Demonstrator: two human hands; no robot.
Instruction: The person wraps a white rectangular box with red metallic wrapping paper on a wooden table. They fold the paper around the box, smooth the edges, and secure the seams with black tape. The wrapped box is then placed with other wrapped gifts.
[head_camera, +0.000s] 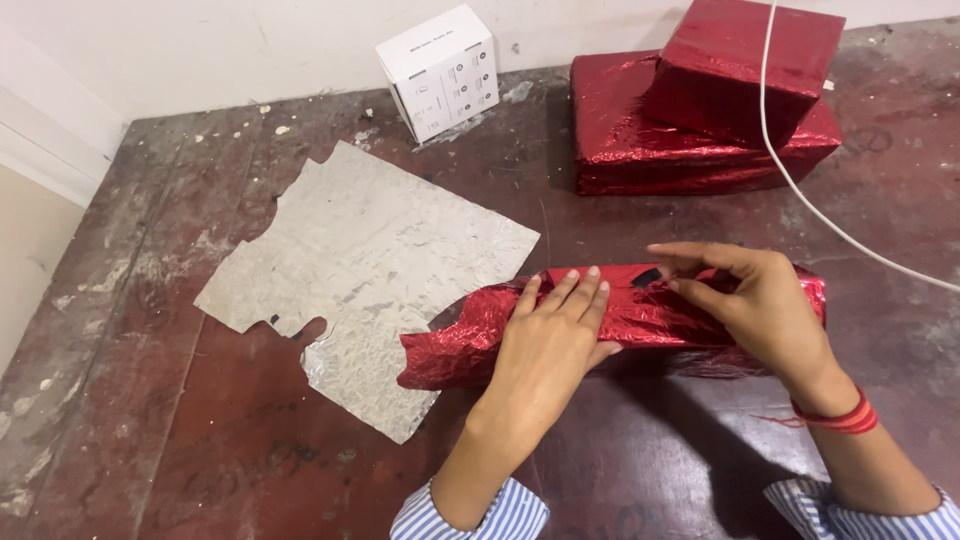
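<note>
A long box half wrapped in shiny red foil paper (640, 318) lies across the dark table in front of me. My left hand (550, 345) rests flat on its top, fingers together, pressing the red paper down. My right hand (745, 295) pinches the paper's edge on the box's right part, next to a small dark gap where the box shows through. Loose red paper sticks out crumpled at the left end (440, 360).
A silver sheet of cut wrapping paper (370, 260) lies flat to the left. Two red-wrapped boxes (700, 110) are stacked at the back right, and a white cable (800, 190) runs over them. A small white carton (440, 70) stands by the wall.
</note>
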